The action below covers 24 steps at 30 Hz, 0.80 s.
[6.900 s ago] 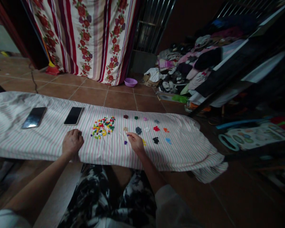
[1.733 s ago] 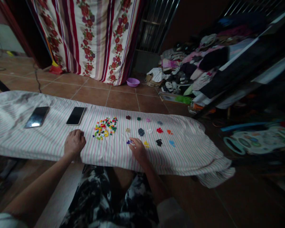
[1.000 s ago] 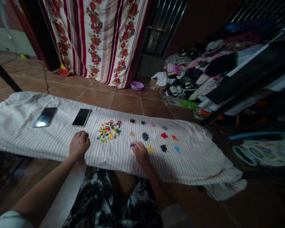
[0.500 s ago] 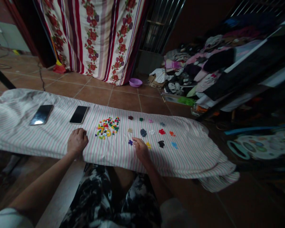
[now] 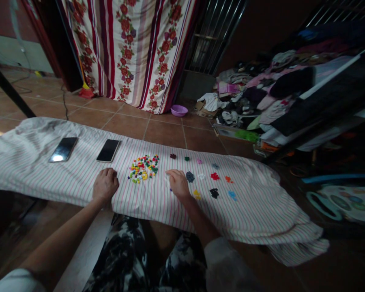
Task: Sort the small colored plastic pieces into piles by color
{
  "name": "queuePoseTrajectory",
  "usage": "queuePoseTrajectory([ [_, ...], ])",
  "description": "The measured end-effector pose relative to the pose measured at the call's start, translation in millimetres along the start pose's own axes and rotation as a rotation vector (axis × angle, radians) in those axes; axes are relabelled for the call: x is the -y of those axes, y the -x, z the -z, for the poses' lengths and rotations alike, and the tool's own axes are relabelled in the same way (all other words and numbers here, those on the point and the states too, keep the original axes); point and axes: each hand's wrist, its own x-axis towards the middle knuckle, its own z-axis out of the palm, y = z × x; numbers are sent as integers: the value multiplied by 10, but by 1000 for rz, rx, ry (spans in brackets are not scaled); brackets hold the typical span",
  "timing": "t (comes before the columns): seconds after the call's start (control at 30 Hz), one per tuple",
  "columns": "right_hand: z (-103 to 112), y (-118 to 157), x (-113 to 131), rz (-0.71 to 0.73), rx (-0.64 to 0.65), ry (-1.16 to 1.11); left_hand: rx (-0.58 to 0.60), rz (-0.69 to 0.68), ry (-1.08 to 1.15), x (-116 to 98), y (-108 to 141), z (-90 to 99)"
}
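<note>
Head view: right hand (image 5: 178,183) low over cloth-covered table (image 5: 255,215), palm down, fingertips drawn together; can't make out whether gripping anything. Purple pieces (image 5: 170,190) just beside it on the near side, mostly hidden. Left hand (image 5: 106,184) resting on table, fingers curled; nothing visible in it, can't rule out something under the palm.

Loose mixed pieces (image 5: 143,168) between the hands, slightly farther out, in a many-coloured patch; near right fingertips but apart. Sorted by colour right of there: dark grey pieces (image 5: 190,177) and yellow pieces (image 5: 196,194) close to right hand, then white pieces (image 5: 201,176), red pieces (image 5: 215,176), black pieces (image 5: 214,193), orange pieces (image 5: 228,179), light blue pieces (image 5: 232,195). Along far side: brown pieces (image 5: 173,156), green pieces (image 5: 187,159), pink pieces (image 5: 199,161), blue-grey pieces (image 5: 215,165).

Handling, best guess: very light, stiff, maybe smooth plastic. Hard to break, easy to flick away. Best pinched singly by opposite sides, thumb and index fingertip, light squeeze; in the crowded patch, risk of dragging neighbours along.
</note>
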Motion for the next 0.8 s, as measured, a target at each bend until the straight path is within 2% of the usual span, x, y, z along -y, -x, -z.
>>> queuePoseTrajectory([
  [0.2, -88, -372, 122, 63, 132, 81, -15, 4, -21, -11, -1, 2],
  [0.37, -233, -656, 169, 14, 196, 153, -23, -3, -24, 4, 1, -22],
  [0.8, -486, -1109, 213, -122, 234, 334, -35, 2, -15, 0, -4, -45],
])
